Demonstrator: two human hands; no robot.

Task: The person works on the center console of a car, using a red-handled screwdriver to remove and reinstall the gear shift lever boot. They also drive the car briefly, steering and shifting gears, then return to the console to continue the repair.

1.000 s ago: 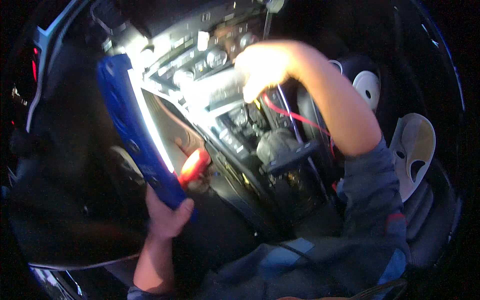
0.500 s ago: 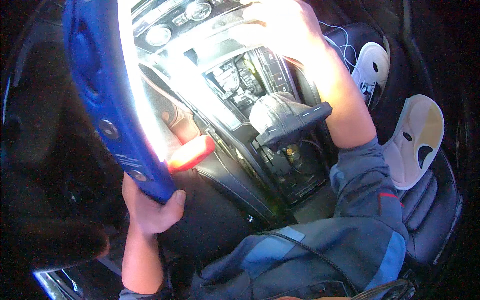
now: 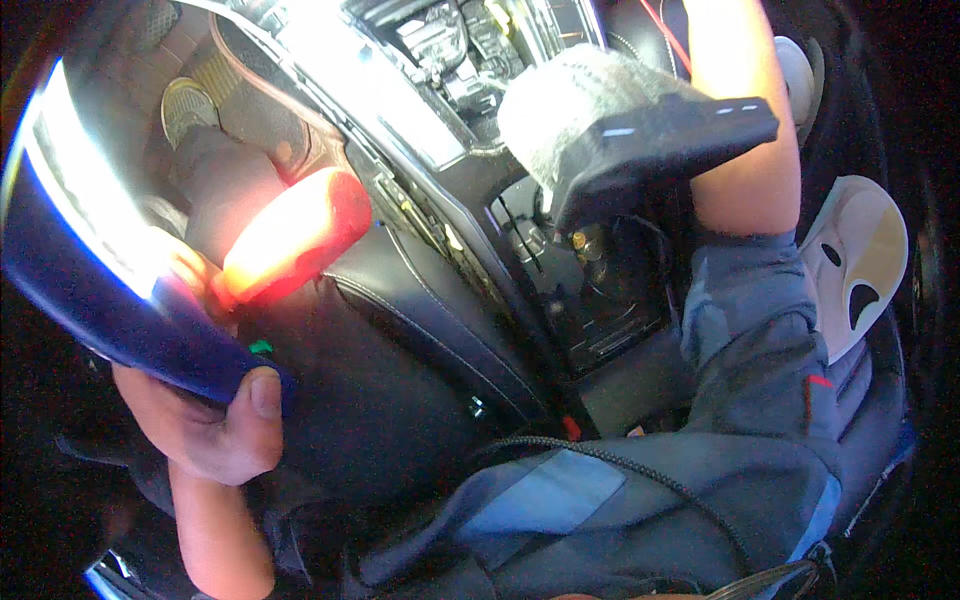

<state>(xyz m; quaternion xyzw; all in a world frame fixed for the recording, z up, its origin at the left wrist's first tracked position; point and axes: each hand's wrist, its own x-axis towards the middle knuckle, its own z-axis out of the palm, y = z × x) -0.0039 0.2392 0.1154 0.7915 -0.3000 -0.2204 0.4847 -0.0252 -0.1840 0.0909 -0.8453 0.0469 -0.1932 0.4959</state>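
My left hand (image 3: 225, 430) is closed around the lower end of a long blue work light (image 3: 110, 310), thumb over its edge. The lit strip glares white along the lamp's inner side. Beside it juts a glowing red-orange rounded handle (image 3: 300, 235); what it belongs to is hidden behind the lamp. My right forearm (image 3: 745, 180) reaches up past the top edge, so the right hand is out of the picture. Left of that forearm stands a grey, cloth-like rounded piece with a stiff dark rim (image 3: 660, 145), over the opened centre console (image 3: 510, 300).
Wiring and connectors show in the console opening (image 3: 450, 50). A black seat edge (image 3: 430, 330) runs beside the console. On the right seat lies a pale panel with cut-outs (image 3: 850, 265). A black braided cord (image 3: 640, 470) crosses my clothing. My shoe (image 3: 188, 110) rests in the footwell.
The lamp and my left hand have shifted left and down. My right hand has left the view at the top. The view has shifted, so the console now appears higher.
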